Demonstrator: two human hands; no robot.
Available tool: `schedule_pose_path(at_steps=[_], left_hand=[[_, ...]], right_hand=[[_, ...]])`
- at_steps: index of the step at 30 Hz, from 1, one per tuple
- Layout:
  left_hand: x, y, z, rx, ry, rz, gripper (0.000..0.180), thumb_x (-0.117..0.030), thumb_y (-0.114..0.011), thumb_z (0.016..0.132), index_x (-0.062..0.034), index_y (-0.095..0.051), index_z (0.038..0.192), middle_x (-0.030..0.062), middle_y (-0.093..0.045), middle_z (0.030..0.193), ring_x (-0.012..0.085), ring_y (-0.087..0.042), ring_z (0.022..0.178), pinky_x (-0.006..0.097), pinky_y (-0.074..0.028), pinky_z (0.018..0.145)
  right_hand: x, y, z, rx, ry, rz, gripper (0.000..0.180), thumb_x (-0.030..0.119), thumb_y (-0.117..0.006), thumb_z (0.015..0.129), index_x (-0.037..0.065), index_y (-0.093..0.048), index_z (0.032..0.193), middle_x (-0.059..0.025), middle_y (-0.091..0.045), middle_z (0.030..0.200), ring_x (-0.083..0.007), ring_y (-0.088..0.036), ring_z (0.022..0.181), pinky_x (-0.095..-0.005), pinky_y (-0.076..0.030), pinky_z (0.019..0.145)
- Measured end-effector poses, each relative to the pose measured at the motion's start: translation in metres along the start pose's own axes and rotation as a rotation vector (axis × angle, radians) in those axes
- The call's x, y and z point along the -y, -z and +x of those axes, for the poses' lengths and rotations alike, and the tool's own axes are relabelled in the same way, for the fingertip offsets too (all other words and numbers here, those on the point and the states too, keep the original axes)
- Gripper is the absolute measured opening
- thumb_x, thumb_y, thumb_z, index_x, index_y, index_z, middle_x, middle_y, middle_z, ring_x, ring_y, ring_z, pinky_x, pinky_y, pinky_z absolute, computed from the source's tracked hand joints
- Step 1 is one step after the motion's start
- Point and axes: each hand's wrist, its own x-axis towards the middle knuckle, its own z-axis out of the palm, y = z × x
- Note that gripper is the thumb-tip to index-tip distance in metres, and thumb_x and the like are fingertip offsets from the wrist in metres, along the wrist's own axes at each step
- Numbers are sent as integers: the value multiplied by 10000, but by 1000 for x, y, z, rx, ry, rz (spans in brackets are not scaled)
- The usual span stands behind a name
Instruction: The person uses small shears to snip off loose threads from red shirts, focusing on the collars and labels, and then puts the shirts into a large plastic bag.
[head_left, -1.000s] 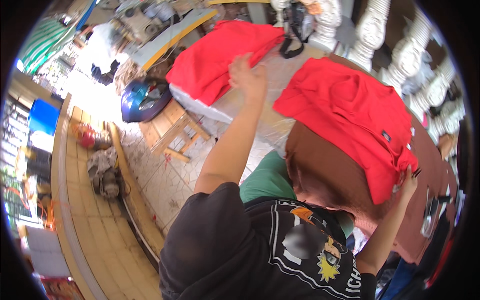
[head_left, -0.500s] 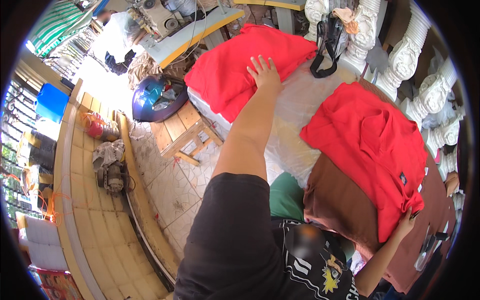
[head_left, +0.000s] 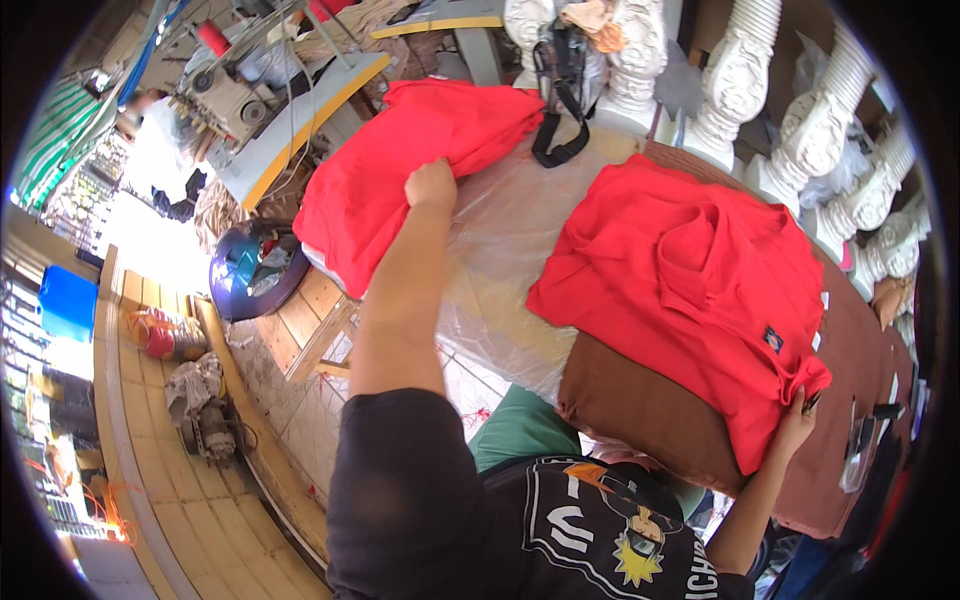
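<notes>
Red shirt (head_left: 640, 240) at 3 o'clock, spread over brown cloth (head_left: 650, 400); red pile (head_left: 390, 150) at 11. I see my left arm stretched nearly straight, the left hand (head_left: 432, 185) fisted against the pile; whether cloth is caught, I cannot tell. Well apart, at 4 o'clock, my right hand (head_left: 797, 424) pinches the shirt's near corner.

The person wears a black tee (head_left: 475, 545) with short sleeves; the left sleeve (head_left: 400, 465) is loose and plain. Its chest bears a cartoon figure (head_left: 641, 545) with spiky yellow hair. Left of the figure stand bold white characters (head_left: 568, 528), edged by a white outline (head_left: 532, 513). An orange patch (head_left: 590, 475) lies above left of the figure, white lettering (head_left: 701, 568) to its right. Green legwear (head_left: 525, 436) shows farther above left.
</notes>
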Motion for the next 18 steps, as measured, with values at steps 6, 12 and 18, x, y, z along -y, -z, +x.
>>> schedule_pose_path(at_steps=[6,12,18], left_hand=[[-16,13,-44,40,-111,61,252,-163,-424,895,-85,-603,1053,176,-660,936,343,-644,891,447,-519,754],[-28,2,-58,120,-63,26,305,-160,-407,904,-49,-546,1151,188,-603,1099,337,-613,984,435,-510,780],[-92,-4,-103,-172,-369,-359,635,-406,-553,845,-3,-410,1314,250,-429,1319,394,-450,1194,437,-356,1007]], right_hand=[[35,-14,-11,9,41,34,338,223,-578,903,-66,-579,1079,-59,-633,879,-118,-537,782,-270,-451,732],[33,-14,-14,-4,17,116,251,192,-572,904,-33,-610,1009,-16,-617,835,-86,-515,747,-254,-445,694],[24,-13,-11,-72,-55,198,243,195,-607,886,-26,-611,986,33,-562,742,-57,-485,680,-235,-431,643]])
